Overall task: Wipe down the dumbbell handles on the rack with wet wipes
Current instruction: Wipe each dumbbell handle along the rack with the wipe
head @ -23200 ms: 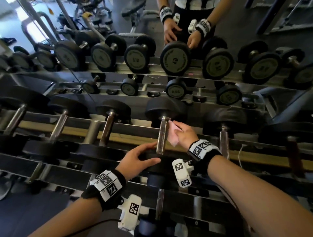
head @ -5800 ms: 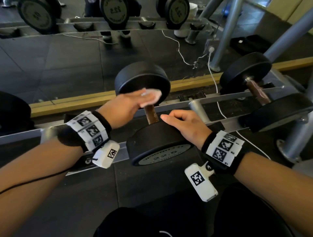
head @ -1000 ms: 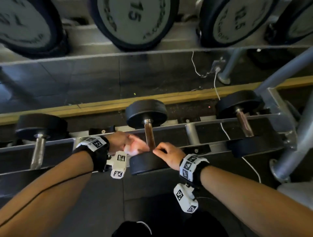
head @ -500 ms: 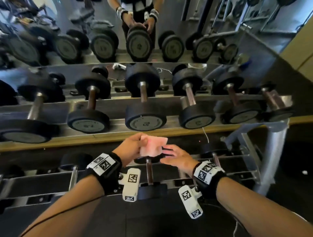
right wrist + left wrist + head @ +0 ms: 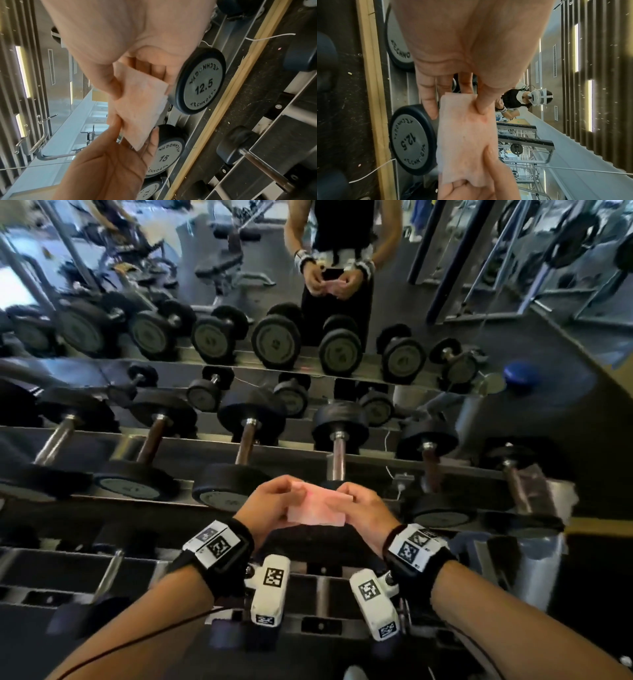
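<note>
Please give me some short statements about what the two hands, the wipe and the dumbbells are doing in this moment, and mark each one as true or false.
1. Both hands hold the wet wipe. True: the left hand and the right hand each pinch one end.
2. The wipe is pressed against a dumbbell handle. False: it is held in the air in front of the rack, touching no handle.
3. The dumbbell behind the wipe is marked 12.5. True.
4. The wipe is blue. False: it is pale pink.
5. The right hand rests on a dumbbell head. False: it pinches the wipe.
</note>
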`<state>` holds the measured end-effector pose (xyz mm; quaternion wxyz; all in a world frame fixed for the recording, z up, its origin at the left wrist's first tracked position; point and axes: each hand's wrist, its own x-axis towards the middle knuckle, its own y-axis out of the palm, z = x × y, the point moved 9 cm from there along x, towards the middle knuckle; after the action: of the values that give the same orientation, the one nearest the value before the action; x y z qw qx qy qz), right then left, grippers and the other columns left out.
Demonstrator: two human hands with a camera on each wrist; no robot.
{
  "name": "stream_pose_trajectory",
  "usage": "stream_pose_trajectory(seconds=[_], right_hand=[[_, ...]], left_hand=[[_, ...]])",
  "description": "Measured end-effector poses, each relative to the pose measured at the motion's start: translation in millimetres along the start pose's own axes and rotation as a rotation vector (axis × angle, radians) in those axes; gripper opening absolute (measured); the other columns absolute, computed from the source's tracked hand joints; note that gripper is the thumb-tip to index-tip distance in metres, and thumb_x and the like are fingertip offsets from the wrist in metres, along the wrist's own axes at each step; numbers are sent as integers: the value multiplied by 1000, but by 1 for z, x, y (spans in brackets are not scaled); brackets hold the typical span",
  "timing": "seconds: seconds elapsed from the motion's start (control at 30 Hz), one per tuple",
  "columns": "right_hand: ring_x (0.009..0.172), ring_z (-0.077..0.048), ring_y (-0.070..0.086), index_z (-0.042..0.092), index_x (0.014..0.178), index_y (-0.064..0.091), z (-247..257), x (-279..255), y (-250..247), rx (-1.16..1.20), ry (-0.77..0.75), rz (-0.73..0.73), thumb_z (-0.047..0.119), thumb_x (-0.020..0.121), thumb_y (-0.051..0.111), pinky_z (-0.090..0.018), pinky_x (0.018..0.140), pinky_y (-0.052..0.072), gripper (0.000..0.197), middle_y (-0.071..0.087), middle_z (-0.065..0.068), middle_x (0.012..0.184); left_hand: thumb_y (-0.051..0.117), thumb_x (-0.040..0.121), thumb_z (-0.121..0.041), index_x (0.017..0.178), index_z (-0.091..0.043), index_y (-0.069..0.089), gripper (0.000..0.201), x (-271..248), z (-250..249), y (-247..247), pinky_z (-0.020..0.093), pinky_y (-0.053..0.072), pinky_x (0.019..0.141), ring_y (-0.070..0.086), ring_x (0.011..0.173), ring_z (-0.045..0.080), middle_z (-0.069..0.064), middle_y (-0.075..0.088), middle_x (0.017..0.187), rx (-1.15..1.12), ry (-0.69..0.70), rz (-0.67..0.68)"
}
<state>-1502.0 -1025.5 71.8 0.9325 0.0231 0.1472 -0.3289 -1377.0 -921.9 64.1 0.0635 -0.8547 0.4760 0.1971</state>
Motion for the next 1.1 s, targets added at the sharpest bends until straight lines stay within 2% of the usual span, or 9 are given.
stream_pose_trajectory(seconds=[0.23, 0.33, 0.47, 0.6, 0.77, 0.83, 0.9, 1.03, 1.1], right_hand=[[76, -24, 51, 11, 87, 54, -8, 46, -68, 104, 95, 27, 7, 95, 55, -32, 59, 42, 9, 52, -14, 84], [82, -21, 60, 16, 98, 60, -17, 72, -95, 87, 79, -29, 10, 94, 60, -34, 65, 49, 7, 63, -8, 94], [87, -22, 68, 23, 93, 71, -22, 108, -121, 95, 59, -112, 9, 94, 59, -38, 79, 54, 18, 73, -8, 98], [76, -15, 70, 21, 79, 76, -36, 148, -129, 187, 146, -164, 9, 90, 66, -35, 89, 52, 19, 74, -9, 95], [79, -17, 71, -3, 115, 68, -51, 186, -122, 260, 235, -139, 3, 96, 56, -36, 93, 50, 24, 76, -10, 95], [103, -27, 68, 8, 101, 72, -45, 194, -118, 146, 204, -118, 4, 96, 56, -41, 105, 47, 17, 70, -18, 117], [113, -29, 65, 9, 107, 70, -46, 201, -115, 127, 218, -128, 6, 96, 57, -37, 102, 50, 17, 66, -20, 123], [75, -18, 71, -11, 129, 55, -55, 208, -99, 404, 261, -55, -8, 97, 47, -20, 70, 58, 33, 63, -20, 115], [70, -11, 69, -8, 130, 55, -59, 209, -92, 298, 249, 14, -5, 97, 50, -22, 79, 57, 34, 60, -18, 112]], left_hand=[[58, 97, -7, 115, -11, 66, 20, 37, -19, 32, 36, 57, 81, 67, 94, 25, 20, 69, 109, -30, 71, -219], [61, 95, -5, 117, -9, 66, 23, 51, -21, 29, 21, 53, 83, 64, 98, 21, 18, 68, 112, 172, 126, -341], [71, 89, -14, 111, -18, 71, 22, 72, -14, 29, 31, 49, 100, 64, 106, 18, 5, 68, 113, 384, 118, -327], [80, 82, -23, 108, -22, 74, 27, 90, 6, 28, 36, 49, 103, 65, 108, 18, 0, 70, 114, 429, 49, -278], [84, 76, -24, 95, -34, 78, 22, 102, 22, 24, 30, 43, 108, 64, 105, -2, -18, 74, 99, 435, 9, -259], [86, 74, -26, 93, -37, 79, 22, 105, 26, 20, 28, 43, 108, 64, 99, -8, -23, 74, 95, 431, -20, -253], [87, 73, -27, 95, -35, 80, 24, 108, 28, 17, 30, 46, 107, 66, 100, -4, -20, 75, 96, 416, -50, -236], [87, 73, -23, 94, -31, 81, 24, 113, 29, 17, 37, 50, 104, 70, 101, 9, -10, 77, 97, 395, -94, -186], [86, 73, -23, 93, -32, 81, 22, 116, 29, 16, 37, 53, 100, 71, 97, 10, -8, 78, 94, 406, -105, -160]])
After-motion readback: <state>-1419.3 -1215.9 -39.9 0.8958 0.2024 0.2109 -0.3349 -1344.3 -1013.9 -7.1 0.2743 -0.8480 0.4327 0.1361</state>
